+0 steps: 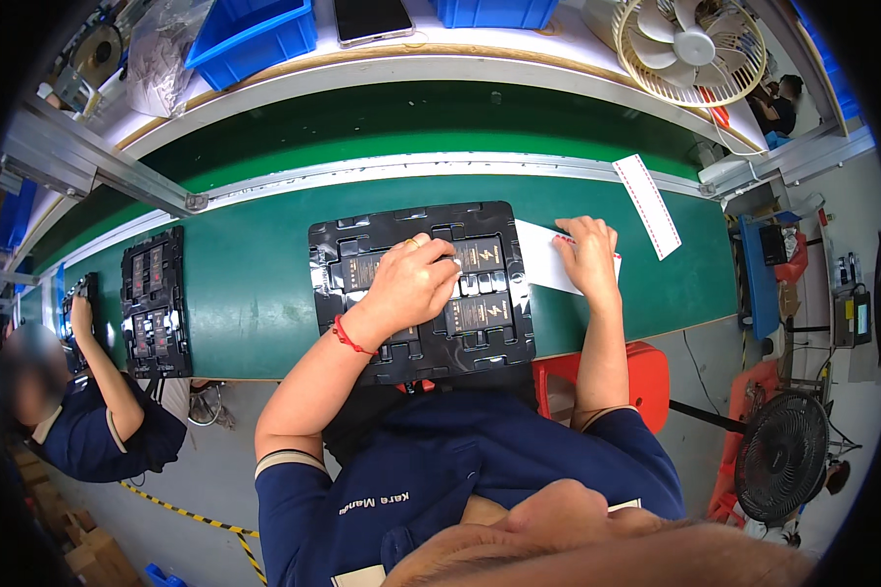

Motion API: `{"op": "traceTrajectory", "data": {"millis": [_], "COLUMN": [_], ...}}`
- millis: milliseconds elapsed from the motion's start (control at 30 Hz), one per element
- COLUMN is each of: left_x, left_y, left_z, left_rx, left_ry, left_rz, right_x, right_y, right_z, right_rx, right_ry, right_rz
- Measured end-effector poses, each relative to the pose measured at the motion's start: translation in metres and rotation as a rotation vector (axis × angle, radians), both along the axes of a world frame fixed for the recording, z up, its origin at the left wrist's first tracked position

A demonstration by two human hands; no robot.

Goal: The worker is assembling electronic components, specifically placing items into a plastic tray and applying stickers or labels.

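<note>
A black plastic tray lies on the green bench in front of me, with several flat black batteries in its pockets. My left hand is over the tray's middle, fingers curled and pinched together by the upper right battery. Whatever is between those fingertips is too small to make out. To the right of the tray is a white sheet with red marks, its left end close against the tray's edge. My right hand grips this sheet at its upper side, thumb and fingers bent over it and partly covering it.
A white strip with red dashes lies at the bench's far right. Further left sits another loaded black tray, near a co-worker's hand. Blue bins, a phone and a fan occupy the shelf behind.
</note>
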State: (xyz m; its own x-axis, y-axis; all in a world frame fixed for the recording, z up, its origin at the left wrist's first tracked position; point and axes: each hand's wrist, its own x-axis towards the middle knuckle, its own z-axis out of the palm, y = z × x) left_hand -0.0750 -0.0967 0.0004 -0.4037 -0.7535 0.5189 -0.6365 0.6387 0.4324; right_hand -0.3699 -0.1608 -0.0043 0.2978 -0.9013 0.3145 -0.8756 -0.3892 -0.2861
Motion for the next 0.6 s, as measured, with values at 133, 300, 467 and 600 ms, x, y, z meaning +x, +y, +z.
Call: {"op": "traceTrajectory", "data": {"millis": [133, 300, 467, 600], "left_x": [0.0, 0.002, 0.005, 0.01], "left_y": [0.001, 0.0, -0.004, -0.006], "left_z": [-0.001, -0.002, -0.002, 0.003], "left_rx": [0.005, 0.003, 0.08, 0.122], "left_ry": [-0.021, -0.027, 0.036, 0.198], "left_rz": [0.014, 0.013, -0.012, 0.057], "right_x": [-0.007, -0.005, -0.008, -0.014], "right_y": [0.002, 0.0, -0.002, 0.009], "right_z": [-0.022, -0.022, -0.035, -0.025], "right_rx": [0.013, -0.022, -0.082, 0.183], "right_ry": [0.024, -0.002, -0.168, -0.326], "right_rz": [-0.029, -0.025, 0.035, -0.002]}}
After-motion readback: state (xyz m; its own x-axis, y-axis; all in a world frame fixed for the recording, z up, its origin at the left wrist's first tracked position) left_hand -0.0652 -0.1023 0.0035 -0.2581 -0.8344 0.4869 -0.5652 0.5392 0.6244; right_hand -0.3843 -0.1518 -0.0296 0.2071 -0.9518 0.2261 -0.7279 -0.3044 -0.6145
